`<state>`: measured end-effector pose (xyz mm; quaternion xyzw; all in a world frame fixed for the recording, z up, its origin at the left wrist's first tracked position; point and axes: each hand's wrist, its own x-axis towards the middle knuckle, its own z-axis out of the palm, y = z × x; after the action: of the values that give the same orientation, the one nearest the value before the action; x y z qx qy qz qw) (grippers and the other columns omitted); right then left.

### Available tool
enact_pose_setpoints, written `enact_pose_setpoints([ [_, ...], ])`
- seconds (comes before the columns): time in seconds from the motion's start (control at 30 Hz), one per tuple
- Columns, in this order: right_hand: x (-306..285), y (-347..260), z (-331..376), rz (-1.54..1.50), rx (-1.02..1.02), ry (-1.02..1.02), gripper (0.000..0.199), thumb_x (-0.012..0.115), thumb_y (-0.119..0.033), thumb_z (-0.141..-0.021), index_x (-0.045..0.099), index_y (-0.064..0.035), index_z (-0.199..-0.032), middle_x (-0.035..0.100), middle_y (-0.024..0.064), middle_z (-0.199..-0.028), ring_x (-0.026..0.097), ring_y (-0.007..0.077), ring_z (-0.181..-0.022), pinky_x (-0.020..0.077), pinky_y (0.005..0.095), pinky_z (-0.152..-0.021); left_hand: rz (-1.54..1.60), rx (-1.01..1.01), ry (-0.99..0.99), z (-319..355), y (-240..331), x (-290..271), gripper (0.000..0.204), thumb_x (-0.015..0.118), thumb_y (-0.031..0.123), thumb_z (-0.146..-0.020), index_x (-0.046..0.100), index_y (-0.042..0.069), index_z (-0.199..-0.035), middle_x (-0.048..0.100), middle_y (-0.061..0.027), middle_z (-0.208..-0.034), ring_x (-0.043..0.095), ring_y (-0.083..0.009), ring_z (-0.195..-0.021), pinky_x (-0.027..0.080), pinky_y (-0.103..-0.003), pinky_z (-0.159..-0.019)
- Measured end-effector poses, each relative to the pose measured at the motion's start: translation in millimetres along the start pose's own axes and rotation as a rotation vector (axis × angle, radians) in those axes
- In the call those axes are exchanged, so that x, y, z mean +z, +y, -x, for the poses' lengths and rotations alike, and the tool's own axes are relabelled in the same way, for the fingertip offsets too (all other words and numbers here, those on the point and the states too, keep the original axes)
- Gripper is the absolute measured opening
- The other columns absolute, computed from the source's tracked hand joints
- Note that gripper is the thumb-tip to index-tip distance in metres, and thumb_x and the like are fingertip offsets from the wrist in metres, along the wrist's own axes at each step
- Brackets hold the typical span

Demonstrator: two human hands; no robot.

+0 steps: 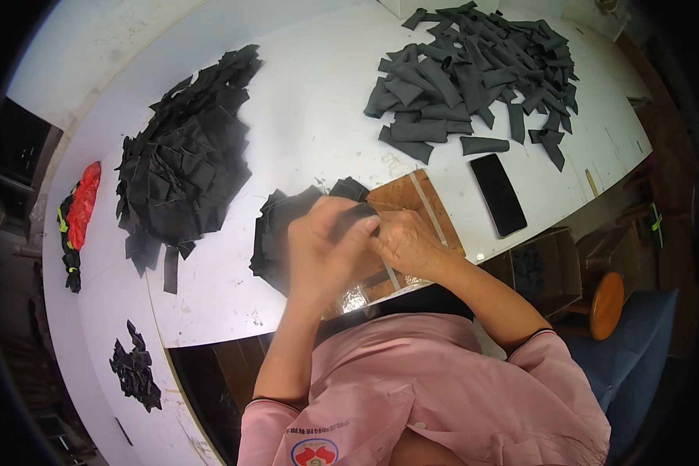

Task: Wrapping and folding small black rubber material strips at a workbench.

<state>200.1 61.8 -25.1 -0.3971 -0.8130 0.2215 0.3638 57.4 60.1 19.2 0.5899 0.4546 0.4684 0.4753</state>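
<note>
Close together at the table's near edge, my left hand [318, 237] and my right hand [405, 242] both grip a small piece of dark cloth [354, 217]. The cloth shows between my left thumb and fingers. My right fingertips meet its right end, and my left hand is slightly blurred. Partly behind my left hand lies a pile of black cloth pieces [270, 237]. A brown wooden board [404, 198] with pale strips across it lies under and beside my right hand.
A large heap of flat black cloth pieces [186, 167] lies to the left, dark grey folded tubes [474, 78] at the far right. A black phone [498, 194] rests right of the board. Further left are a red bag [85, 206] and black scraps [135, 369]. A round stool [606, 306] stands right.
</note>
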Motion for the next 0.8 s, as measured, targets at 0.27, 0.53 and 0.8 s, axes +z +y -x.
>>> enact_pose_setpoints([
  [0.27,-17,-5,-12,0.068,-0.013,-0.046,0.032,0.055,-0.029,-0.079,0.053,-0.0015,-0.062,0.054,0.0112,-0.061,0.055,0.0296,-0.061,0.0427,0.0377,-0.055,0.214,0.303,0.155,7,9,2,0.013,0.053,-0.001,-0.077,0.059,-0.001,-0.09,0.06,-0.0112,-0.087,0.056,-0.0144,-0.075,0.044,-0.023,-0.069],
  [0.53,-4,-5,-14,0.156,-0.064,-0.066,0.034,0.055,-0.033,-0.077,0.054,-0.0033,-0.06,0.053,0.009,-0.058,0.054,0.0284,-0.058,0.0416,0.0361,-0.051,0.848,0.139,0.102,12,-10,-12,0.013,0.055,0.014,-0.082,0.055,0.003,-0.088,0.054,-0.0098,-0.089,0.049,-0.0231,-0.091,0.038,-0.037,-0.088],
  [0.8,-1,-6,-9,0.059,-0.09,0.0,0.033,0.053,-0.031,-0.08,0.054,-0.0032,-0.062,0.053,0.0101,-0.057,0.055,0.029,-0.055,0.0418,0.0369,-0.051,0.715,0.165,0.188,14,-7,-12,0.01,0.051,0.008,-0.084,0.057,0.0,-0.083,0.061,-0.0128,-0.086,0.056,-0.0216,-0.084,0.041,-0.032,-0.083],
])
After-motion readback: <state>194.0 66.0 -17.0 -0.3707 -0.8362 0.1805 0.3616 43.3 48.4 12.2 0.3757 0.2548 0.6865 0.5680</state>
